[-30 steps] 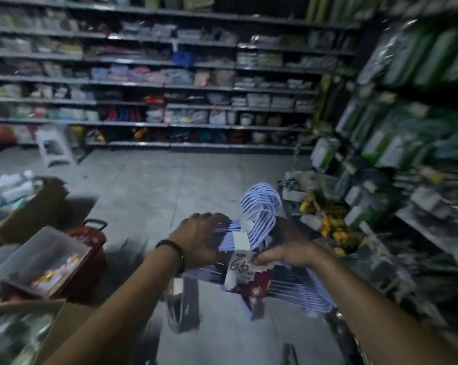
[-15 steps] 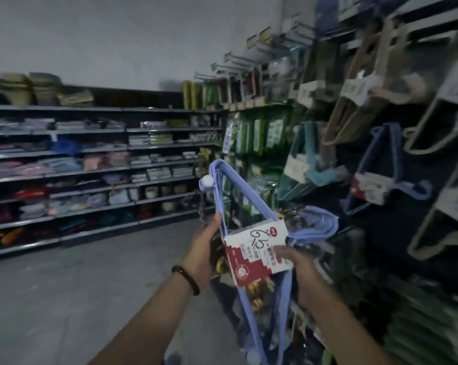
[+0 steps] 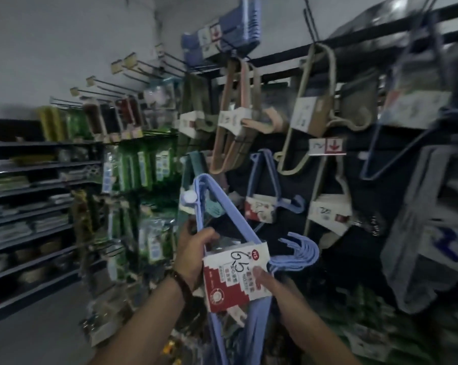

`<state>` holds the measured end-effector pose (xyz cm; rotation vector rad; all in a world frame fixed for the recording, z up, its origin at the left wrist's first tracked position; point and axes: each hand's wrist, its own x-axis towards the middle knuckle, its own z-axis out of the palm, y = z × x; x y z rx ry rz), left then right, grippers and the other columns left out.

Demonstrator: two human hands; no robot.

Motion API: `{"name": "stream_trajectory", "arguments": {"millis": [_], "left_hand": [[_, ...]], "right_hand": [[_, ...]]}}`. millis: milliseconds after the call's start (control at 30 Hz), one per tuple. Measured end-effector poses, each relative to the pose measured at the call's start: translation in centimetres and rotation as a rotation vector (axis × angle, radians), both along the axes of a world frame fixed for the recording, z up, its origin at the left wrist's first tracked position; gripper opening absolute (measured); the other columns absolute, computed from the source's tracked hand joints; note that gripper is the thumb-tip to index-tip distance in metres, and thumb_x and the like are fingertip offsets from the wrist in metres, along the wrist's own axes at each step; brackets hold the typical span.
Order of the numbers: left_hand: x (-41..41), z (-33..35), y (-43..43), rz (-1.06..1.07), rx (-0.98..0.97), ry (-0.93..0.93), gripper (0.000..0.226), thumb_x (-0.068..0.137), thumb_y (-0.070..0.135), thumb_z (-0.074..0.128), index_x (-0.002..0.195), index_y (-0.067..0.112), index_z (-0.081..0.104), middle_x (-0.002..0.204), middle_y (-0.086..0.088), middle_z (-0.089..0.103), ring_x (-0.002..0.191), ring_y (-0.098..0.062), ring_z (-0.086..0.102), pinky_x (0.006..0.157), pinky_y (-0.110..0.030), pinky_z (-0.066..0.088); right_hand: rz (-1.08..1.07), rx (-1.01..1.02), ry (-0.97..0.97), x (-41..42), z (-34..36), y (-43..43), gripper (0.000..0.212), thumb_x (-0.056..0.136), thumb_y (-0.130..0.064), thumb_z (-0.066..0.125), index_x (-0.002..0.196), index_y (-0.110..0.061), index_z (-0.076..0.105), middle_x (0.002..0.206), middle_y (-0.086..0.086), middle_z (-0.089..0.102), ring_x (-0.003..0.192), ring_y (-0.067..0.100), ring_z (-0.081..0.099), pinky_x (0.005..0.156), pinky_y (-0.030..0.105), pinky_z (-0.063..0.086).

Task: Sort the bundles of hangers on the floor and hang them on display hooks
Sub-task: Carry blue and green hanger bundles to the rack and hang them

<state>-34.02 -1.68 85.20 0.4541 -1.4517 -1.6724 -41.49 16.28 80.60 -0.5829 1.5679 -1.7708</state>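
Shelves [image 3: 25, 185] fill the left side. At lower centre, left hand [image 3: 193, 255] grips the blue hanger bundle [image 3: 304, 255] by its frame, right hand [image 3: 270, 283] pinches its red-white label [image 3: 235, 285]. Other bundles [image 3: 235, 119] hang at upper right.

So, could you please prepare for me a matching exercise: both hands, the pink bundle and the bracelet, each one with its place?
Things:
1 left hand
2 right hand
3 pink bundle
4 bracelet

Places:
a hanging on the rack
b round the left wrist
c pinching the label
d gripping the blue bundle by its frame

Pairs: 1-d, 2-c, 3-a, 4-b
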Motion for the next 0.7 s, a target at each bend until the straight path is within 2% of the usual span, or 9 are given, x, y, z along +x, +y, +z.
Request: {"name": "stream_trajectory", "arguments": {"millis": [100,200,267,333,400,433,500,600,700], "left_hand": [[-3.2,1.6,-3.2,-0.124,-0.077,0.023,0.028,0.081,0.001,0.068,0.107,0.001,0.059,0.081,-0.016,0.063,0.072,-0.032,0.066,0.065,-0.042,0.055],[-5.4,3.3,-6.4,-0.23,-0.169,-0.002,0.033,0.086,0.003,0.072,0.116,0.012,0.062,0.094,-0.017,0.063,0.085,-0.042,0.065,0.082,-0.059,0.056],[-6.6,3.7,-8.6,-0.323,-0.207,-0.018,0.037,0.078,0.017,0.08,0.11,0.029,0.064,0.101,-0.015,0.065,0.093,-0.039,0.067,0.088,-0.066,0.054],[-7.6,3.8,-10.5,-0.428,-0.207,-0.015,0.048,0.08,0.019,0.083,0.121,0.034,0.063,0.111,-0.011,0.072,0.102,-0.04,0.071,0.09,-0.056,0.057],[-8.7,3.7,-12.0,-0.489,-0.21,-0.007,0.069,0.073,0.027,0.086,0.136,0.028,0.059,0.117,-0.013,0.073,0.101,-0.038,0.074,0.091,-0.054,0.059],[-9.1,3.8,-12.6,-0.505,-0.224,-0.001,0.075,0.066,0.032,0.087,0.135,0.025,0.059,0.116,-0.016,0.073,0.1,-0.039,0.074,0.089,-0.055,0.06],[-9.9,4.1,-13.7,-0.523,-0.251,0.019,0.074,0.061,0.038,0.092,0.128,0.021,0.063,0.116,-0.019,0.073,0.1,-0.04,0.074,0.088,-0.058,0.06],[-10.9,4.5,-15.4,-0.528,-0.283,-0.027,0.081,0.058,0.058,0.095,0.125,0.025,0.063,0.116,-0.007,0.075,0.103,-0.029,0.074,0.09,-0.052,0.06],[-10.8,4.9,-17.1,-0.377,-0.436,-0.119,0.067,0.071,0.076,0.068,0.115,0.026,0.065,0.091,0.002,0.072,0.077,-0.013,0.07,0.075,-0.04,0.059]], "right_hand": [[-0.081,0.368,0.174,-0.8,1.3,0.3,0.056,0.087,-0.073,0.061,0.103,-0.02,0.068,0.112,-0.001,0.072,0.103,0.018,0.066,0.093,0.033,0.05],[-0.356,0.633,0.735,-2.1,3.1,-1.2,0.055,0.091,-0.062,0.065,0.074,-0.01,0.056,0.077,0.01,0.072,0.067,0.017,0.069,0.07,0.025,0.059],[-0.697,0.527,1.111,-1.6,5.6,-3.3,0.03,0.093,-0.045,0.067,0.081,-0.022,0.053,0.068,-0.007,0.061,0.067,0.015,0.064,0.053,0.016,0.042],[-0.79,0.4,1.305,-1.6,8.3,-6.9,0.025,0.094,-0.044,0.066,0.112,-0.031,0.054,0.097,-0.013,0.059,0.086,0.014,0.06,0.066,0.022,0.046],[-0.71,0.492,1.32,-3.0,9.6,-10.8,0.047,0.098,-0.05,0.057,0.139,-0.029,0.044,0.126,-0.005,0.055,0.107,0.015,0.058,0.085,0.033,0.054],[-0.69,0.58,1.302,-3.7,10.0,-12.3,0.045,0.101,-0.052,0.053,0.138,-0.03,0.043,0.127,-0.004,0.057,0.105,0.014,0.06,0.084,0.035,0.056],[-0.714,0.652,1.237,-5.0,10.2,-14.7,0.025,0.104,-0.052,0.047,0.118,-0.031,0.049,0.106,-0.004,0.065,0.084,0.011,0.065,0.071,0.037,0.06],[-0.736,0.579,1.147,-6.6,10.3,-16.2,0.021,0.106,-0.047,0.046,0.099,-0.029,0.054,0.087,-0.003,0.068,0.07,0.014,0.068,0.064,0.044,0.063],[-0.811,0.613,1.175,-7.9,10.6,-16.2,0.018,0.108,-0.04,0.045,0.102,-0.025,0.054,0.083,0.0,0.067,0.069,0.021,0.066,0.062,0.047,0.059]]}}
